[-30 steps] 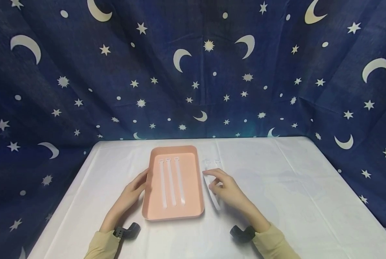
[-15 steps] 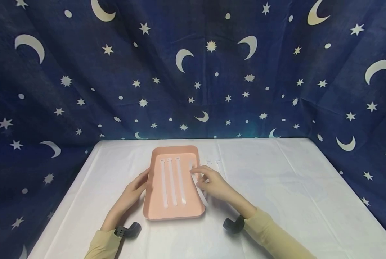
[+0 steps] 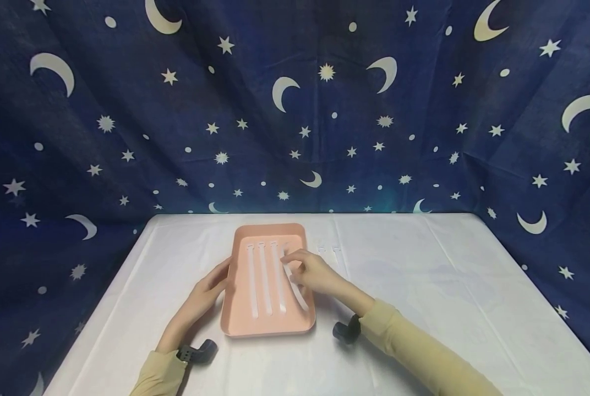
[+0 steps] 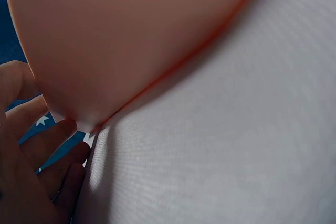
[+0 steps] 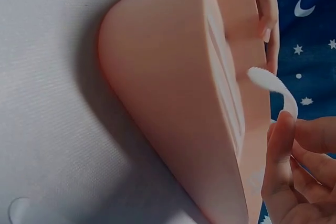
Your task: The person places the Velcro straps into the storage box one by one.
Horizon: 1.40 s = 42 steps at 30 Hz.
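A peach tray (image 3: 269, 325) stands on the white table, and several white flat cable ties with slotted heads lie lengthwise in it. My left hand (image 3: 203, 294) rests at the tray's left wall; its fingertips (image 4: 65, 127) touch the side in the left wrist view. My right hand (image 3: 315, 272) pinches another white cable tie (image 3: 295, 289) between thumb and fingers, over the right part of the tray. In the right wrist view that cable tie (image 5: 265, 81) curls up at its end, beyond the near wall.
Two further white ties (image 3: 338, 256) lie on the white tablecloth (image 3: 424, 297) just right of the tray, partly hidden behind my right hand. A dark blue curtain (image 3: 295, 110) with moons and stars hangs behind the table. Each wrist carries a dark camera (image 3: 347, 330).
My right hand has carried the cable tie leftward from the table beside the tray to over its right part. My left hand stays at the tray's wall.
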Motion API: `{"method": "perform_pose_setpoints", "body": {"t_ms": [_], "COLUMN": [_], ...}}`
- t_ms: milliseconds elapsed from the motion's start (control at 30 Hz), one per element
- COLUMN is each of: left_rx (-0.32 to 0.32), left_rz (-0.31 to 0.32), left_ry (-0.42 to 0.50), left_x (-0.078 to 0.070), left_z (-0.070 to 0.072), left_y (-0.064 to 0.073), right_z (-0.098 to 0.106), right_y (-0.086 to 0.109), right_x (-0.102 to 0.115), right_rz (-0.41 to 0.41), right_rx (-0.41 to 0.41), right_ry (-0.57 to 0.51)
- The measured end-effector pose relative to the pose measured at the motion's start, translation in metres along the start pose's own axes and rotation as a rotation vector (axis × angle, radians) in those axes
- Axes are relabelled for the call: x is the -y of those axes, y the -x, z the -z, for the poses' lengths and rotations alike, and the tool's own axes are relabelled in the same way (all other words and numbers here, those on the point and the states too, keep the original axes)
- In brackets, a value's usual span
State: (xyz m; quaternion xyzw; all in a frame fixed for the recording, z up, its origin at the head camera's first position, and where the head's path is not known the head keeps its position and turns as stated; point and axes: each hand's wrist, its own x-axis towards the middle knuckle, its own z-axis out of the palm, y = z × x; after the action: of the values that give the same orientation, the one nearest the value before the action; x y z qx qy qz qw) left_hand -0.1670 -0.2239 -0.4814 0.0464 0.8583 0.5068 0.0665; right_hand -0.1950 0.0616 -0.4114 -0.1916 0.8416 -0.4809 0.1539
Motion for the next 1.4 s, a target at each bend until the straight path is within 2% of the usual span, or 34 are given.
{"method": "perform_pose_setpoints", "body": {"t_ms": [200, 467, 667, 800, 1000, 1400], "left_rx": [0.003, -0.004, -0.005, -0.007, -0.008, -0.001], "left_rz": [-0.008, -0.008, -0.012, -0.010, -0.004, -0.016], "left_ry": [0.003, 0.001, 0.005, 0.004, 0.001, 0.009], "left_x": [0.001, -0.001, -0.001, -0.001, -0.001, 0.001], "left_z": [0.000, 0.000, -0.001, -0.001, 0.000, 0.000], "left_y": [0.000, 0.000, 0.000, 0.000, 0.000, -0.001], "right_z": [-0.004, -0.010, -0.014, -0.016, -0.020, -0.029], "right_y": [-0.008, -0.014, -0.018, -0.020, -0.022, -0.024], "right_x": [-0.001, 0.002, 0.001, 0.001, 0.004, -0.002], "right_rz": [-0.029, -0.039, -0.006, -0.038, -0.083, -0.040], "right_rx": [0.006, -0.002, -0.016, -0.027, -0.020, -0.046], "right_ry": [0.009, 0.091, 0.286, 0.373, 0.422, 0.495]}}
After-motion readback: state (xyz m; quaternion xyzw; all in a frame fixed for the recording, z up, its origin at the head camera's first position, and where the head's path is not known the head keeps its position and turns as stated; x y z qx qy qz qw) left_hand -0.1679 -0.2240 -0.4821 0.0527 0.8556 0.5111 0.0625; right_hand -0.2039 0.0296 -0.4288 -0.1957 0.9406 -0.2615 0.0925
